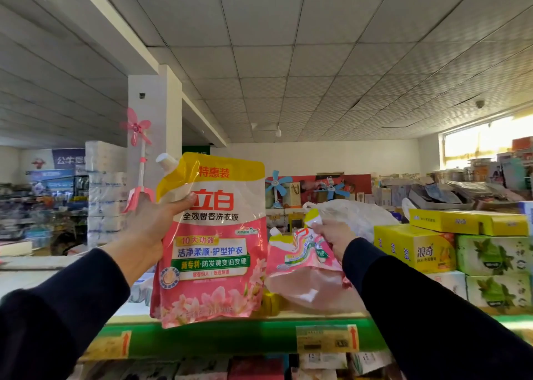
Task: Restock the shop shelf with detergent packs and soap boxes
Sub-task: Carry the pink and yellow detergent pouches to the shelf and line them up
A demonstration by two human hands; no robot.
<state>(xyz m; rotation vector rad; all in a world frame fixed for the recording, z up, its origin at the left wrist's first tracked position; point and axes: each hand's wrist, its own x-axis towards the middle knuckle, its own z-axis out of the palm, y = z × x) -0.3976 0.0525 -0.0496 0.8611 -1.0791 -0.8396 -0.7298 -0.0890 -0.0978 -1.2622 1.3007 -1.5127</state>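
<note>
My left hand (pixel 150 229) grips a large pink and yellow detergent pouch (pixel 213 252) by its left edge, with the thumb across the front. It stands upright over the front lip of the top shelf (pixel 259 339), white spout cap at its upper left. My right hand (pixel 331 232) pinches the top of a second, slumped pink detergent pouch (pixel 302 270) that lies on the shelf top just right of the first. Dark sleeves cover both forearms.
Yellow soap cartons (pixel 415 250) and green boxes (pixel 493 267) are stacked on the shelf top to the right. A crumpled plastic bag (pixel 354 215) lies behind my right hand. A pink clip fan (pixel 138 160) stands left of the pouch. Price tags hang on the green shelf edge.
</note>
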